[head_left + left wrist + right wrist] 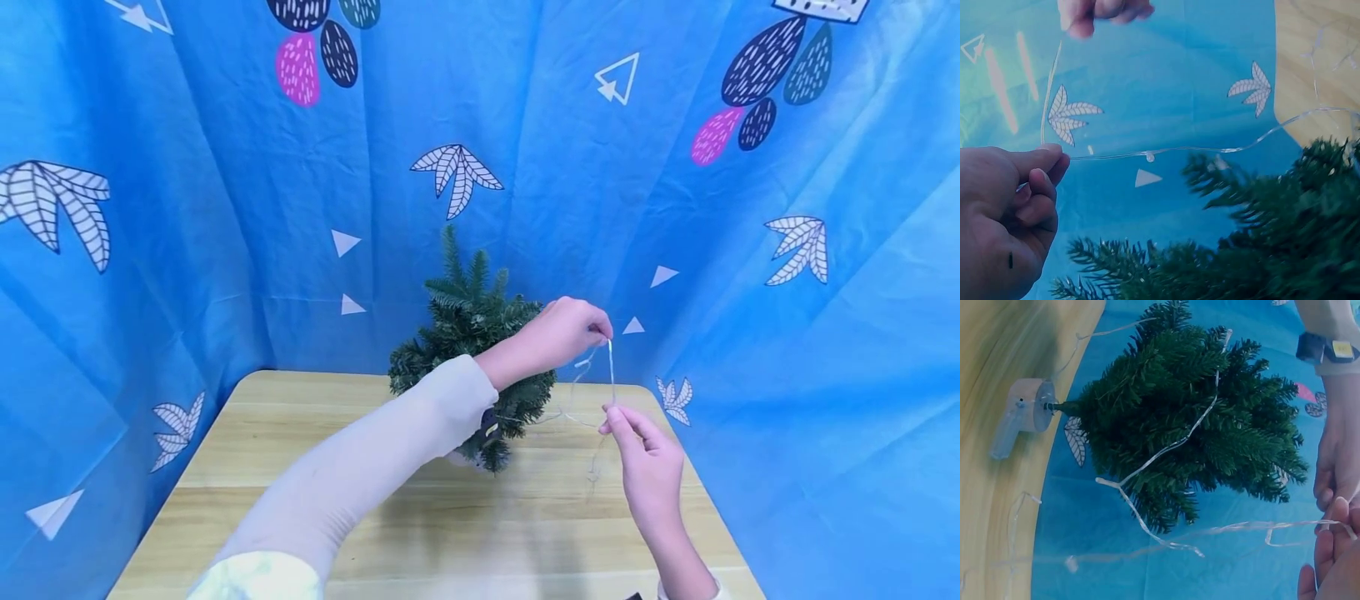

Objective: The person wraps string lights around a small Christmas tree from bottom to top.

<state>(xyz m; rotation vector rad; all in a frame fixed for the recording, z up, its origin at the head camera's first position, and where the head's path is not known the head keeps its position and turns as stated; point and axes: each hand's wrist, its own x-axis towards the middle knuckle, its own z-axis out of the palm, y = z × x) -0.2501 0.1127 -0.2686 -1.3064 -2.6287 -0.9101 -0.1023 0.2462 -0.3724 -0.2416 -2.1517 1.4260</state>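
Note:
A clear string of fairy lights stretches between my two hands. My left hand, reaching across in front of the small artificial Christmas tree, pinches its upper part between thumb and fingers. Lower and to the right, my right hand pinches the same string with thumb and forefinger. In the left wrist view, the strand runs from my left fingertips past the branch tips. Some of the string lies across the green branches in the right wrist view. Loose lengths hang below my hands.
The tree stands on a pale round base on the light wooden table. A patterned blue cloth hangs behind and on both sides. A dark band with a small device is on my left wrist.

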